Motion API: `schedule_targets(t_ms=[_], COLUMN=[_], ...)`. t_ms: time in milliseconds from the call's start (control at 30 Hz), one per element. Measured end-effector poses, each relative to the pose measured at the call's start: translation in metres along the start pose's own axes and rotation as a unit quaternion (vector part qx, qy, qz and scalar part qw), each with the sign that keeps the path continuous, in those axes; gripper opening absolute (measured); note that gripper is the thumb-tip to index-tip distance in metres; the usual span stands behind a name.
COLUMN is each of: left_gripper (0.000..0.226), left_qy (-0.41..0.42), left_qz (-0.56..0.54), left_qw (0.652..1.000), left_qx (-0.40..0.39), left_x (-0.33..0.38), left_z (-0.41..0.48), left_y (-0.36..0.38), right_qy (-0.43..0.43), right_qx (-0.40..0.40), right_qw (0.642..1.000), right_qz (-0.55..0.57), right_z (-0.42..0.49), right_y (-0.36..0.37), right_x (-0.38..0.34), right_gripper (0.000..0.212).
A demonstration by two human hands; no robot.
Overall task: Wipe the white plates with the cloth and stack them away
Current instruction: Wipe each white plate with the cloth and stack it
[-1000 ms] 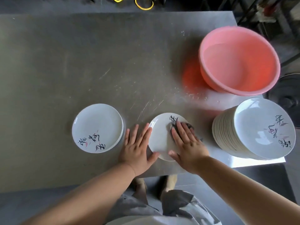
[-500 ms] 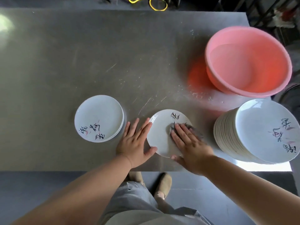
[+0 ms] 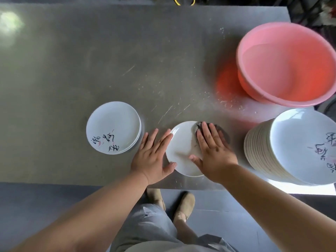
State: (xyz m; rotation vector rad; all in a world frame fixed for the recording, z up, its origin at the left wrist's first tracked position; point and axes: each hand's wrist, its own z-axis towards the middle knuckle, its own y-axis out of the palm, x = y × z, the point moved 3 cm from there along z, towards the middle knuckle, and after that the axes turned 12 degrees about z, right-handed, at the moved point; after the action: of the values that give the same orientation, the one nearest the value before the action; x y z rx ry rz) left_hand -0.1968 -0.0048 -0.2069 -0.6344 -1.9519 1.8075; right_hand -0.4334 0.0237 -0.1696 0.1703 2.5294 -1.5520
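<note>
Black brush characters with small pink marks run along the near rim of the top plate of the left stack (image 3: 113,127); they are too stylised to read. Similar characters sit on the top plate of the taller right stack (image 3: 300,146), toward its right side, also unreadable. The 1 plate (image 3: 180,148) being wiped lies flat between the 2 stacks and shows no writing on its visible part.

The right hand (image 3: 214,151) lies flat on the plate's right half, its grip wide with straight fingers pressing a dark cloth (image 3: 224,132) that pokes out beyond the fingertips and past the plate's right rim. The left hand (image 3: 152,157) also has a wide grip, fingers straight along the plate's left rim and thumb touching its near rim.

The plate sits close to the near edge of the grey tabletop (image 3: 91,60). The right stack stands at the near right corner, just beside the edge, with a pink basin (image 3: 287,64) behind it along the right edge. The far and left parts of the tabletop are broad bare surface, scratched and speckled white between plate and basin.
</note>
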Motion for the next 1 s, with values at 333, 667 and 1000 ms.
schedule_targets(t_ms=[333,667,1000], left_gripper=[0.097,0.098,0.099], left_qy=[-0.015,-0.016,-0.02], left_qz=[0.004,0.014,0.008], left_qw=[1.0,1.0,1.0], left_qx=[-0.006,-0.005,0.006], left_x=[-0.001,-0.003,-0.001], left_z=[0.001,0.001,0.001], left_y=[0.004,0.005,0.007], right_qy=[0.005,0.048,0.025], right_qx=[0.005,0.03,0.007], right_qw=[0.999,0.994,0.994], right_qz=[0.047,0.095,0.107], right_z=[0.0,-0.012,-0.055], right_y=[0.003,0.0,0.032], right_x=[-0.006,0.0,-0.009], right_gripper=[0.093,0.089,0.099])
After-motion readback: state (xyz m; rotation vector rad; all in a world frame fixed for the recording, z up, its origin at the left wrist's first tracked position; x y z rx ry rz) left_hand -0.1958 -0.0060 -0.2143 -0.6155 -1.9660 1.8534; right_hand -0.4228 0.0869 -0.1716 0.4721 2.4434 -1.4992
